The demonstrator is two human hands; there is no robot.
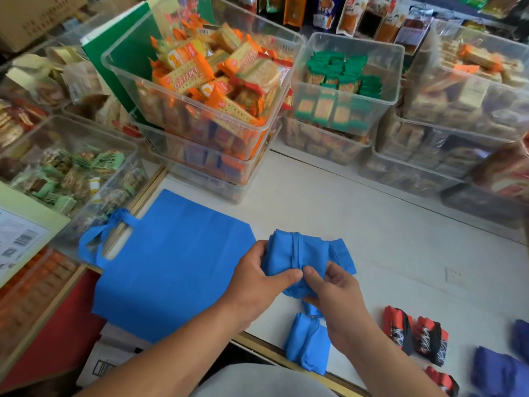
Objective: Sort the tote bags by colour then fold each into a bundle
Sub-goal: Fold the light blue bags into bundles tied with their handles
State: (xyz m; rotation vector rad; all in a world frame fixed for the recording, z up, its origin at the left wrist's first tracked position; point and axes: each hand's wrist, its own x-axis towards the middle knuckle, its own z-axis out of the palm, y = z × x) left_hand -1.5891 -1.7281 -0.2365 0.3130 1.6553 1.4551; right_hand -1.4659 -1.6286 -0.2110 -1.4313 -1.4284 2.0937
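Observation:
A half-folded blue tote bag (300, 253) is bunched just above the white table, held by both hands. My left hand (257, 276) grips its left side with the thumb on top. My right hand (332, 293) pinches its lower front edge. A flat blue tote bag (174, 259) lies spread at the left, its handles (106, 233) hanging over the table's edge. A folded blue bundle (307, 342) rests near the front edge. Three red-and-black bundles (415, 336) lie to its right, and purple bundles (501, 368) sit at the far right.
Clear plastic bins of packaged snacks (206, 90) are stacked along the back and left of the white table (372, 219). A cardboard box with a label (17, 239) stands at the left. Hanging snack packets line the far wall.

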